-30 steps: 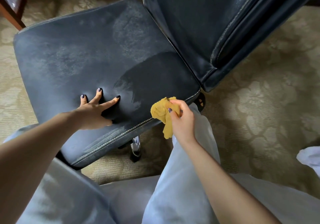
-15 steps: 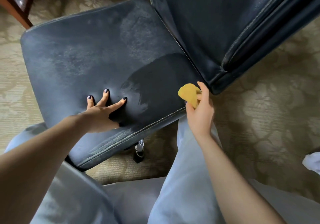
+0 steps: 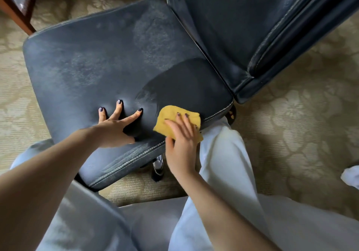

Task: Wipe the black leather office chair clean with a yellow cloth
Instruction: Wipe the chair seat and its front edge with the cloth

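The right hand (image 3: 182,143) has come down from beside the chair's corner, where it held the yellow cloth (image 3: 169,118) bunched off the leather half a second ago, and now lies flat on top of it. Its fingers are straight and close together, palm pressing the cloth onto the seat (image 3: 93,66) at the near edge, just inside the white stitched seam. The cloth is soft and nappy, flattened into a rough square, one corner sticking out past the heel of the hand.

The left hand (image 3: 114,129) has not shifted: fingers fanned wide, dark-painted tips dug into the padding so the leather dimples round them. It grips nothing.

The seat is a broad rounded slab, dull grey with dust except for one dark wiped patch (image 3: 186,83) just beyond the cloth. Its length runs from the left of the view to the backrest (image 3: 223,27) on the right, which has glossier leather and a piped panel.

Pale trousers (image 3: 223,163) touch the seat edge, a chrome base (image 3: 158,166) shows under it, and floral beige carpet (image 3: 301,124) lies all round.
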